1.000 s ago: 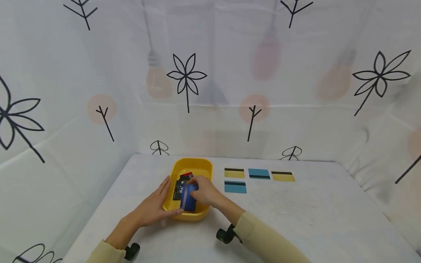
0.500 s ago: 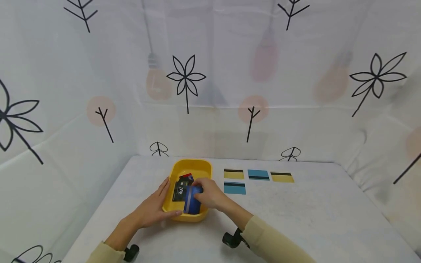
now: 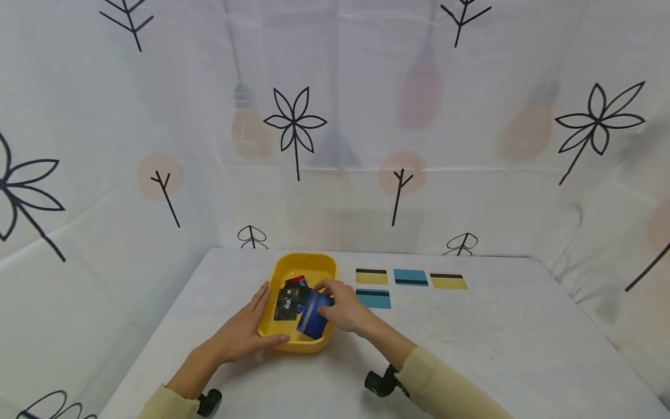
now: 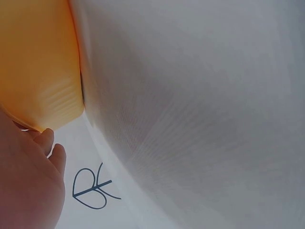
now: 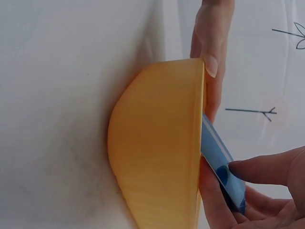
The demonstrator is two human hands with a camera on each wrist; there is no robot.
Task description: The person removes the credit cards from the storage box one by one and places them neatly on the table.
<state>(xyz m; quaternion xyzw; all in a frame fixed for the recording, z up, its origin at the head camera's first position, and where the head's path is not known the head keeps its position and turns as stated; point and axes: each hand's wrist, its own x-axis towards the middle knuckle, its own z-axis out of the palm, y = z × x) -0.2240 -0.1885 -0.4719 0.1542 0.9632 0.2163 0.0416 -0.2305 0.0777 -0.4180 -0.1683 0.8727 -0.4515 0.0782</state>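
Observation:
My right hand (image 3: 342,306) pinches a blue card (image 3: 313,317) with a pale stripe, tilted over the right side of a yellow tray (image 3: 298,261). In the right wrist view the thumb presses on the face of the blue card (image 5: 218,152), with fingers behind it at the tray's rim. A black card marked VIP (image 3: 285,305) lies in the tray, beside other dark cards and one with a red edge (image 3: 298,280), partly covered. My left hand (image 3: 242,333) rests along the tray's left and near sides, thumb on the rim and fingers straight.
Right of the tray, cards lie face down on the white table (image 3: 471,337): two yellow, one of them a yellow card (image 3: 449,281) at the right end, and two blue, one a blue card (image 3: 373,298) in the nearer row. A patterned cloth (image 3: 335,198) stands behind.
The right hand has drawn the blue card rightward and tilted it, uncovering more of the cards beneath. The left hand has kept its place on the tray.

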